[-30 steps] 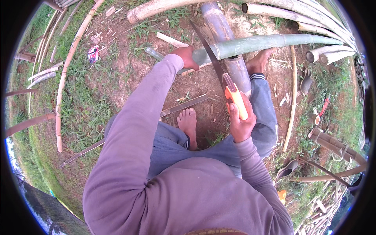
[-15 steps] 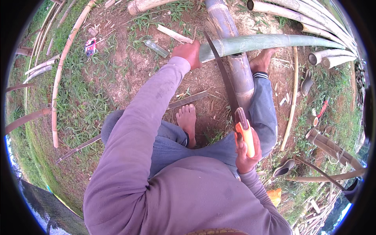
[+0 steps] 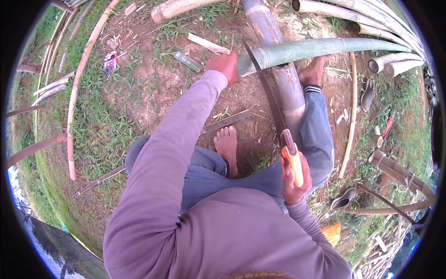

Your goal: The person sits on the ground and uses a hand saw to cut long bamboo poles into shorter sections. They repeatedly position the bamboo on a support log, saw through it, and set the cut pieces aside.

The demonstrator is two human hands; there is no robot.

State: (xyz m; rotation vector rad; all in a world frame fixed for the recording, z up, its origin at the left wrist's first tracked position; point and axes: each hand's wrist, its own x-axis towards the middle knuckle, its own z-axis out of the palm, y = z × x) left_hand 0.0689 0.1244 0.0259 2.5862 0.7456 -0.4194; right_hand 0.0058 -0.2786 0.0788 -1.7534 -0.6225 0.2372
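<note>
My left hand (image 3: 225, 68) is closed around the near end of a green bamboo pole (image 3: 320, 49). The pole lies across a thicker, greyish bamboo log (image 3: 289, 93) on the ground and runs off to the right. In my right hand (image 3: 297, 185), in front of my right knee, is a hand saw (image 3: 268, 90) with an orange handle. Its long dark blade slants up and away, crossing the pole just right of my left hand. How deep the teeth sit in the bamboo, if at all, I cannot tell.
My bare right foot (image 3: 312, 72) is beside the log, under the pole; my left foot (image 3: 226, 142) is on the dirt. A flat strip (image 3: 226, 122) lies near it. Bamboo poles (image 3: 344, 17) are stacked at the far right. Dark shoes (image 3: 344, 199) lie on the right.
The whole view has shifted slightly, with most things a little further right. Both hands keep their grips, and the saw stays across the pole in nearly the same place.
</note>
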